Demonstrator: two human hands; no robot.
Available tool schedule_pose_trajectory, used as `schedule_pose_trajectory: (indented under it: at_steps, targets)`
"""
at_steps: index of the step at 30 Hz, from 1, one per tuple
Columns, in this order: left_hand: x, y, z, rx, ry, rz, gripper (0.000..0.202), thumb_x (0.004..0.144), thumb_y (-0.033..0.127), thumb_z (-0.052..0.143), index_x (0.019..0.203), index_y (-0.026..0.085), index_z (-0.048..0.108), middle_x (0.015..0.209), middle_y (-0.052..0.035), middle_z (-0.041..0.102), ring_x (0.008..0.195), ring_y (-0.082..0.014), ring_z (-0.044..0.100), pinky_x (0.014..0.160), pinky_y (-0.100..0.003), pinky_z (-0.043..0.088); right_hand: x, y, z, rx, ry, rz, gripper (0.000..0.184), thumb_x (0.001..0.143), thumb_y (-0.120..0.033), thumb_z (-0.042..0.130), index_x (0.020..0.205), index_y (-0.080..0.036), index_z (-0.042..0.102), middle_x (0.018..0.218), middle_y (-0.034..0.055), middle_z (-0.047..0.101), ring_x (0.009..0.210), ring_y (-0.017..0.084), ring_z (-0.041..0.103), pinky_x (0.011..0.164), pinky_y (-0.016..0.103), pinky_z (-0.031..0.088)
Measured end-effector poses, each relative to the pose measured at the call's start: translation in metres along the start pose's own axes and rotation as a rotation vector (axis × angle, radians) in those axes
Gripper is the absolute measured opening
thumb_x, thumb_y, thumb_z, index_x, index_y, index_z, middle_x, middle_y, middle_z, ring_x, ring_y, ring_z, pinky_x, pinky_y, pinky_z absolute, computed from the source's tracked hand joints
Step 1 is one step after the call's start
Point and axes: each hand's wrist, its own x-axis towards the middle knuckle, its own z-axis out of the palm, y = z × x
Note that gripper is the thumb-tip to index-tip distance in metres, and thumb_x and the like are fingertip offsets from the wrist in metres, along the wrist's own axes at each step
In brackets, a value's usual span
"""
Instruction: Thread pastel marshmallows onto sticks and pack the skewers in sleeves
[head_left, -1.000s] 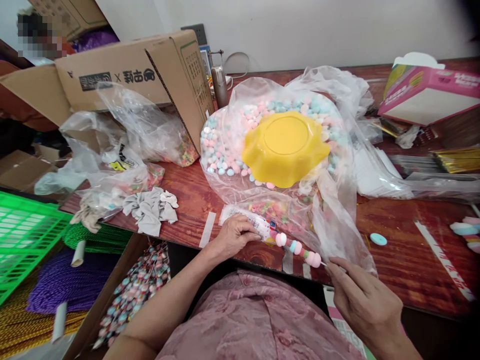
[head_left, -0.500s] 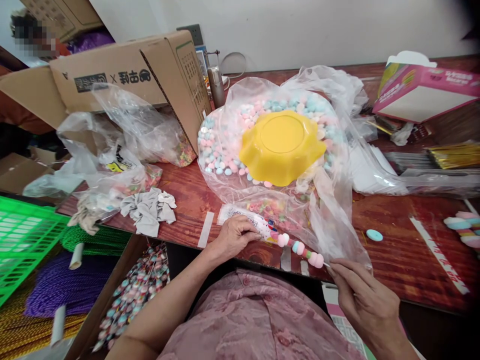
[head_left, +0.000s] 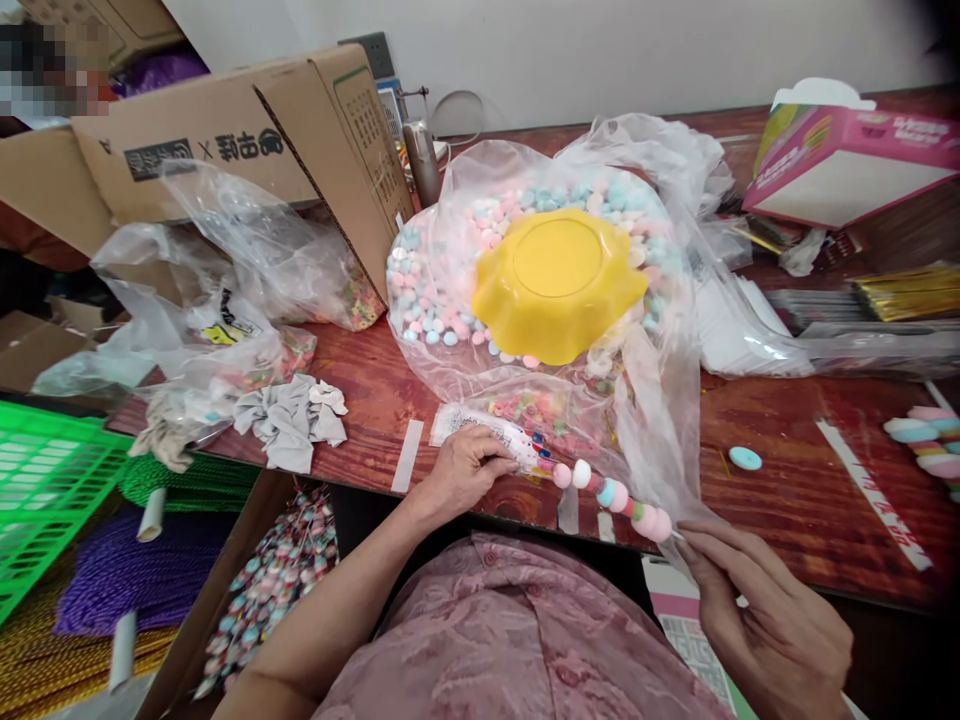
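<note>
My left hand [head_left: 461, 470] is closed on a narrow clear printed sleeve [head_left: 480, 432] lying at the table's front edge. Out of its mouth sticks a candy skewer [head_left: 611, 495] of pink, white and blue pieces. My right hand [head_left: 757, 610] pinches the thin stick end of that skewer, just beyond the last pink piece. Behind them lies a big clear bag of pastel candies [head_left: 442, 290] with an upturned yellow bowl [head_left: 555, 285] on top.
A cardboard box [head_left: 225, 150] and crumpled plastic bags [head_left: 210, 300] fill the left of the wooden table [head_left: 810, 500]. A loose blue candy [head_left: 745, 458] lies to the right. A pink carton [head_left: 847, 160] stands far right. Finished skewers [head_left: 277, 580] and a green crate [head_left: 45, 490] sit below left.
The skewer and my right hand have shifted a little to the right, away from the sleeve; more of the candies show outside it. My left hand stays put.
</note>
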Motion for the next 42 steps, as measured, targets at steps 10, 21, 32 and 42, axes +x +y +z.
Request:
schedule_pose_trajectory:
  at_steps: [10,21,32,42]
  targets:
    - [-0.001,0.004,0.004,0.132,0.009,0.035,0.011,0.082,0.016,0.074,0.071,0.019,0.075,0.071,-0.0014,0.066,0.076,-0.0167,0.057,0.073,-0.03,0.041,-0.009,0.009,0.01,-0.005,-0.013,-0.09,0.013,0.089,-0.01,0.065,0.099,-0.017,0.07,0.096,0.0044,0.073,0.081,0.015,0.071,0.079,0.026,0.055]
    - [-0.008,-0.001,-0.016,0.074,0.115,0.067,0.013,0.087,0.017,0.068,0.076,0.019,0.074,0.073,-0.0026,0.068,0.073,-0.0154,0.06,0.071,-0.029,0.045,-0.007,0.015,-0.005,-0.213,0.023,-0.07,0.01,0.09,-0.011,0.065,0.098,-0.016,0.069,0.094,0.0058,0.073,0.079,0.017,0.07,0.075,0.027,0.052]
    - [-0.007,-0.007,-0.006,0.027,0.076,0.077,0.009,0.084,0.02,0.073,0.076,0.02,0.077,0.073,-0.0026,0.069,0.074,-0.0158,0.061,0.07,-0.029,0.045,0.014,0.006,0.025,-0.076,-0.002,-0.24,0.018,0.085,-0.004,0.067,0.099,-0.016,0.068,0.096,0.0081,0.073,0.082,0.018,0.07,0.077,0.029,0.054]
    - [-0.009,-0.001,0.002,0.121,0.104,0.062,0.01,0.085,0.021,0.073,0.076,0.019,0.076,0.074,-0.0033,0.068,0.076,-0.0173,0.059,0.071,-0.03,0.045,0.015,0.006,0.013,-0.188,0.003,-0.368,0.02,0.084,-0.005,0.068,0.1,-0.017,0.069,0.093,0.0081,0.075,0.078,0.018,0.07,0.072,0.028,0.05]
